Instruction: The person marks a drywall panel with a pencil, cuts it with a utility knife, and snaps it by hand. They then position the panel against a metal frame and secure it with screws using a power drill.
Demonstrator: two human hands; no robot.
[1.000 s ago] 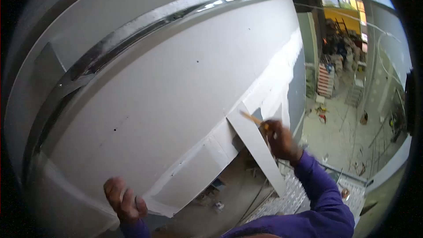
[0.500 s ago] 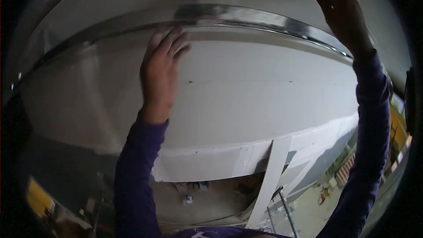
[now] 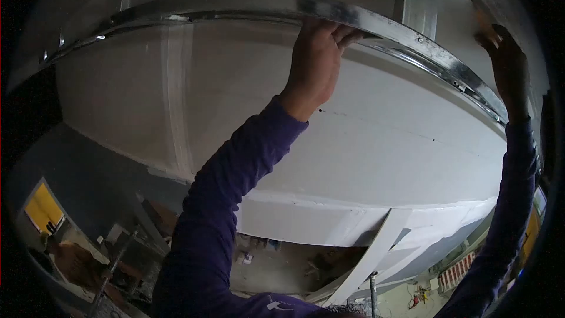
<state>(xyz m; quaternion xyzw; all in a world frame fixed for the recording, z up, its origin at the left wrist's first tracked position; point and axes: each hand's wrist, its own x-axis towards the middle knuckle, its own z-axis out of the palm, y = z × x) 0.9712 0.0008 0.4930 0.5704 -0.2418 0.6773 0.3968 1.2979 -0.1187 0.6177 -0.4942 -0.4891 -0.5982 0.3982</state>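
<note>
A: Where do we have the left hand (image 3: 318,53)?

B: We have it raised overhead, palm flat on the drywall panel (image 3: 382,153). The fingers are close together, and their tips meet the lower lip of the metal track (image 3: 235,6). It grips nothing that we can see; it just lies pressed against the board.

A: And the right hand (image 3: 509,65)?

B: Far off to the right, well apart from the left. It is up by the same track, where the track curves down toward the edge of our view. Its back faces us. There is a blurred orange smudge (image 3: 484,23) just above the fingers. We can't tell what it is, nor whether the hand is closed on it.

A: So where does the track sit, relative to both?

B: It runs across the top of our view, directly above the left fingertips and just left of the right hand. The panel spreads below it, between the two purple sleeves (image 3: 223,188).

A: Anything else we can place?

B: A taped vertical seam (image 3: 176,94) crosses the panel left of the left arm. A short metal stud (image 3: 418,3) rises from the track between the hands. Below the panel's bottom edge a loose white strip (image 3: 376,253) leans at a slant. A yellow wall (image 3: 42,209) shows at lower left.
</note>
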